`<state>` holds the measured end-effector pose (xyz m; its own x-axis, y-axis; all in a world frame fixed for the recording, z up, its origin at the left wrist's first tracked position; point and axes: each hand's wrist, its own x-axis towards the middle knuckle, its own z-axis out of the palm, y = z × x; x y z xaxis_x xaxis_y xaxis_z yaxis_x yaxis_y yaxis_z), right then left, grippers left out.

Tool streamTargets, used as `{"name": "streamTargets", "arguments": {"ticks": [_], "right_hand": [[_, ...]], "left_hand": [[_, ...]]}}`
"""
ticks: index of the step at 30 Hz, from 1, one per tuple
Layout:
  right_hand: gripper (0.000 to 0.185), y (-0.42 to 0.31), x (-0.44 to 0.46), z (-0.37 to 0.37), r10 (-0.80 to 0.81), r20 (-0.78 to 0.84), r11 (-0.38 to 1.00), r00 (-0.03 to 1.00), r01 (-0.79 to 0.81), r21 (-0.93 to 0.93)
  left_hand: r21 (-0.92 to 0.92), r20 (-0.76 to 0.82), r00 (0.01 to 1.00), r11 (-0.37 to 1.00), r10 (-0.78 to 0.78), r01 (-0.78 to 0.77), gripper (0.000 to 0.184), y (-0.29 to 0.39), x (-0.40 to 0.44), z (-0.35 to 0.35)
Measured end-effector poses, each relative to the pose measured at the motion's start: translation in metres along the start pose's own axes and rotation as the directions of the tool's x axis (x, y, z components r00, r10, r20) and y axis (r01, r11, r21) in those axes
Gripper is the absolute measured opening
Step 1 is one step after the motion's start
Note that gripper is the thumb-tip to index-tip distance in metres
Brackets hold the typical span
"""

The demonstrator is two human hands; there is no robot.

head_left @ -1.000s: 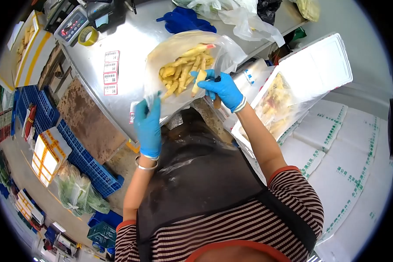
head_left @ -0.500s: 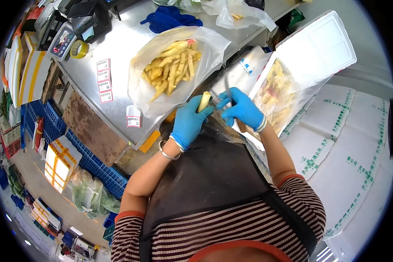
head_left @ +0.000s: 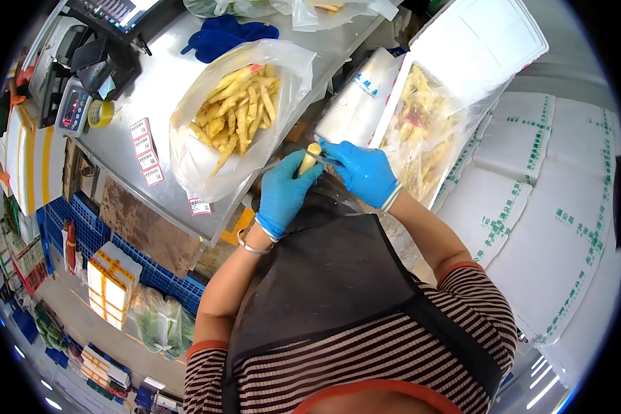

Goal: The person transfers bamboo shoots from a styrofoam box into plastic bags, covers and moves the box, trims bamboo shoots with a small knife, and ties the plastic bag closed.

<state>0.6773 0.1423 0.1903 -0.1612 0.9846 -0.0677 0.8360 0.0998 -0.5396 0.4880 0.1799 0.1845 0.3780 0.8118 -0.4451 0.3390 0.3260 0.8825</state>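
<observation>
My left hand (head_left: 283,194), in a blue glove, is closed round a pale yellow ginger-like root piece (head_left: 310,159) whose cut end points up. In my right hand (head_left: 363,174), gloved in blue too, is a knife (head_left: 329,161); its blade lies against the root piece near the top, and the fingers hide most of the handle. Just beyond my left hand, a clear plastic bag (head_left: 186,162) stands open on the metal table, with several similar yellow root pieces (head_left: 238,124) inside.
At right, a white foam box (head_left: 392,103) holds more yellow roots under plastic film. A white package (head_left: 359,90) lies beside it. The metal table (head_left: 127,110) carries label stickers (head_left: 145,153), yellow tape (head_left: 101,114), a scale (head_left: 74,103) and a blue cloth (head_left: 228,36). Wrapped white boxes (head_left: 566,179) stand right.
My right hand has moved left to the root piece, bringing the knife blade against it. My left hand still grips the piece. The whole view has shifted and turned slightly.
</observation>
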Motion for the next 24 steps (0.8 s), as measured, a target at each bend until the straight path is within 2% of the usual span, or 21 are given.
{"name": "streamTargets", "arguments": {"ticks": [1,7,10,12,13,14,16,17,18,20,21,23,24], "right_hand": [[0.034,0.0,0.001,0.001,-0.001,0.028,1.0,1.0,0.001,-0.007],[0.031,0.01,-0.001,0.005,-0.004,0.037,1.0,0.999,0.004,-0.001],[0.026,0.072,-0.02,0.041,0.143,0.169,0.987,0.975,-0.128,-0.098],[0.029,0.107,-0.036,0.05,0.28,0.169,0.96,0.945,-0.277,-0.04],[0.03,0.104,-0.032,0.039,0.393,0.196,0.909,0.898,-0.411,0.063],[0.031,0.1,-0.028,0.03,0.498,0.236,0.827,0.835,-0.539,0.161],[0.032,0.112,-0.02,0.034,0.47,0.06,0.836,0.88,-0.466,0.288],[0.031,0.113,-0.009,0.034,0.484,0.03,0.832,0.875,-0.47,0.296],[0.03,0.109,0.003,0.028,0.498,0.001,0.827,0.867,-0.476,0.301],[0.034,0.084,0.034,0.016,0.511,-0.103,0.804,0.853,-0.432,0.408],[0.041,0.074,0.052,0.01,0.477,-0.196,0.85,0.857,-0.393,0.35],[0.066,0.043,0.086,-0.003,0.364,-0.296,0.867,0.883,-0.205,0.454],[0.068,0.033,0.101,-0.003,0.278,-0.402,0.925,0.872,-0.131,0.356]], "left_hand": [[0.06,0.005,1.0,0.998,0.009,-0.009,0.026,0.003,-0.002,0.0],[-0.006,0.014,0.995,0.995,0.1,-0.1,0.025,0.001,-0.006,0.004],[-0.106,0.032,0.987,0.982,0.16,-0.155,0.024,-0.009,-0.009,0.008],[-0.25,-0.001,0.998,0.966,0.062,-0.061,0.023,0.002,-0.014,0.005],[-0.323,-0.024,1.0,0.946,0.008,-0.015,0.024,0.008,-0.018,0.001],[-0.457,-0.075,0.996,0.889,-0.046,0.007,0.025,0.012,-0.018,-0.008],[-0.692,-0.142,0.979,0.722,-0.145,0.007,0.029,0.018,-0.007,-0.03],[-0.764,-0.198,0.948,0.645,-0.248,0.009,0.037,0.013,0.004,-0.038],[-0.858,-0.127,0.957,0.512,-0.261,0.026,0.046,-0.017,0.021,-0.048],[-0.895,-0.045,0.974,0.441,-0.224,0.06,0.049,-0.024,0.015,-0.069],[-0.791,-0.193,0.96,0.611,-0.203,-0.03,0.053,-0.008,0.007,-0.068],[-0.466,-0.451,0.888,0.872,-0.084,-0.154,0.061,0.041,-0.033,-0.061],[-0.116,-0.614,0.771,0.948,0.167,-0.297,0.07,0.046,-0.051,-0.058]]}}
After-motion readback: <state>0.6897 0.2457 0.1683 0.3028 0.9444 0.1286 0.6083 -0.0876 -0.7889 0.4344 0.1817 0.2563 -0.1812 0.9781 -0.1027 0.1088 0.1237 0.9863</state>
